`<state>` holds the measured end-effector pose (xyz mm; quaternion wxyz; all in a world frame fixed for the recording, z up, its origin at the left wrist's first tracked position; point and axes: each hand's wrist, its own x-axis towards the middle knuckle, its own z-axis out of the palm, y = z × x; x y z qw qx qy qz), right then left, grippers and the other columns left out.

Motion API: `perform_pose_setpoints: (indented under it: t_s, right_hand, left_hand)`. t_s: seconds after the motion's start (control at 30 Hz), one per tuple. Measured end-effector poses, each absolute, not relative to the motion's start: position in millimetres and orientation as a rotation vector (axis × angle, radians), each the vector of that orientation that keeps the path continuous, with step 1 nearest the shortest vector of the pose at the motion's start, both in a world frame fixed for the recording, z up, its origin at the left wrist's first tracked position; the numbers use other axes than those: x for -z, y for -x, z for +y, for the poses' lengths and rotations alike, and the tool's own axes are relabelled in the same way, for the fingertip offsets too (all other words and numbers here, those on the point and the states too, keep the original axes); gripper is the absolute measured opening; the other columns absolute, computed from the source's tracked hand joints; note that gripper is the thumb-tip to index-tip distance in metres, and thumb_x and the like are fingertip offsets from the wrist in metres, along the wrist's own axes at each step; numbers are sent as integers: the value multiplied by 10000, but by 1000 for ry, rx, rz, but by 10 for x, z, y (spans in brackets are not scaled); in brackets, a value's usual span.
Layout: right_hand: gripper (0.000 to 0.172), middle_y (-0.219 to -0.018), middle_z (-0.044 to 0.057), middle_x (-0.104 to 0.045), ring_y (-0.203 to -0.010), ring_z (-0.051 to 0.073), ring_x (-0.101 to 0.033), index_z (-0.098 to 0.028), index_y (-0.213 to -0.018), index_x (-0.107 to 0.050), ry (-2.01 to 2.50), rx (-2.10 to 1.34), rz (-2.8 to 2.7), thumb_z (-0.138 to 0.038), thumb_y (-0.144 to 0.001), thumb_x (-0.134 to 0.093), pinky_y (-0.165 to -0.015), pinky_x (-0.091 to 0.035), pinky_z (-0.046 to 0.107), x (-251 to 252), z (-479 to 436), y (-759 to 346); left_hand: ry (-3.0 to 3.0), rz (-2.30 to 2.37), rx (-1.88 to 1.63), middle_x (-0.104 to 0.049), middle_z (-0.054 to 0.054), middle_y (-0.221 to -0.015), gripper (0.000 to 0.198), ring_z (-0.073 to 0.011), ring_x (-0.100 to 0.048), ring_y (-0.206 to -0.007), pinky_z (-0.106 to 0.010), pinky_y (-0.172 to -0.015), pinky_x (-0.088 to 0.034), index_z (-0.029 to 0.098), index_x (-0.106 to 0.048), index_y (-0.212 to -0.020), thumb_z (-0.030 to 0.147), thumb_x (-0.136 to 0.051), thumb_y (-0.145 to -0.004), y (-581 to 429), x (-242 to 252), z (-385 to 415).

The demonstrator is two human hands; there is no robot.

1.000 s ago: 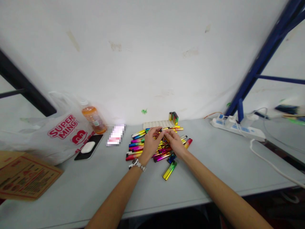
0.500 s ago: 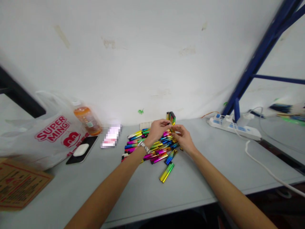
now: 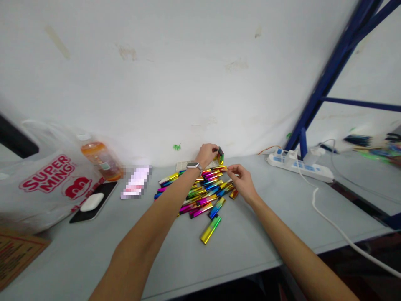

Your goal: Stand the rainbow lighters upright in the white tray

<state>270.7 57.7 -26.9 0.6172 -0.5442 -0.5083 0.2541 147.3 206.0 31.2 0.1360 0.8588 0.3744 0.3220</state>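
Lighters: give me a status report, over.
Left hand at upright lighters, grip unclear. Right hand over loose pile, fingers curled. Stray lighter lies apart, nearer.

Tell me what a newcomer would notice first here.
The heap of shiny rainbow-coloured lighters in the middle of the grey table stands out first, with one yellow-green lighter lying at its near edge. The left hand reaches a few upright lighters by the wall; the right hand rests at the heap's right side. At far left sits a white bag with red SUPER MING lettering.
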Motion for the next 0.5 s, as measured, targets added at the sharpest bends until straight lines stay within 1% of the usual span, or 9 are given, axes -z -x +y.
perform_pose_setpoints:
  t_s: [0.17, 0.33, 0.5]
  right_hand:
    - [229, -884, 58, -700, -809, 199, -618, -186, -849, -638, 1274, -576, -1223, -405, -792, -603, -672, -454, 296, 260, 567, -2754]
    - [222, -874, 51, -695, -754, 183, -602, -186, -834, -639, 1329, -548, -1261, -394, -800, -571, -652, -454, 294, 261, 547, -2839]
    - [171, -870, 45, -690, -789, 184, -603, -187, -838, -634, 1363, -492, -1334, -320, -797, -534, -664, -453, 291, 314, 528, -2863]
  left_hand:
    - [-2409, 1119, -938, -765, -89, -953, 218, -189, -696, -871, -305, -900, -529, 152, -763, -973, 126, -640, -796, -1518, -200, 2169]
    - [-2344, 1101, -976, -762, -76, -906, 195, -179, -692, -855, -296, -866, -533, 155, -754, -949, 126, -656, -783, -1514, -158, 2227]
    - [-2410, 1126, -967, -736, -76, -910, 203, -176, -678, -844, -295, -859, -525, 156, -744, -991, 152, -639, -818, -1475, -111, 2240]
